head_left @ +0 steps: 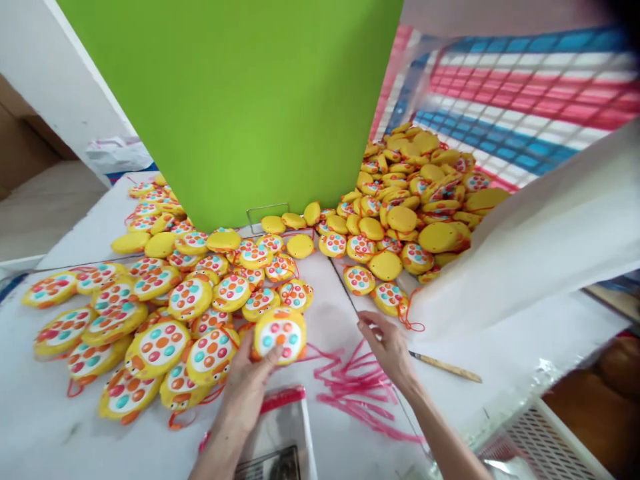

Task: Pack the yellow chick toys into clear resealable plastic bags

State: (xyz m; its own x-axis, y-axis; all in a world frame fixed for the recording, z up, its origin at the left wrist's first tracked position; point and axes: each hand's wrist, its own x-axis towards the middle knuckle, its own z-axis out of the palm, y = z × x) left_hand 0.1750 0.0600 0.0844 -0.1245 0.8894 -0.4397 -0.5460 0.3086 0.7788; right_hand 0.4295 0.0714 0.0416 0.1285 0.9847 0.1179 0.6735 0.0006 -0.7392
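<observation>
My left hand (250, 373) grips a yellow turtle-like toy (280, 335) with a white face full of coloured dots, thumb on its front. Its fingers behind the toy are hidden. To the right, my right hand (387, 343) hovers over the white table with thumb and index finger pinched together at a thin dark line (345, 288); whether they hold it I cannot make out. Pink ribbon strips (350, 387) lie loosely between my hands. Many similar toys (160, 347) are spread left of my left hand, several with red cords.
A tall green panel (240, 100) stands at the back. Right of it rises a heap of toys (400, 217), beside a white sheet (540, 247). A thin wooden-handled tool (447, 366) lies right of my right hand. A clear-topped box (280, 427) and a white basket (550, 443) are near.
</observation>
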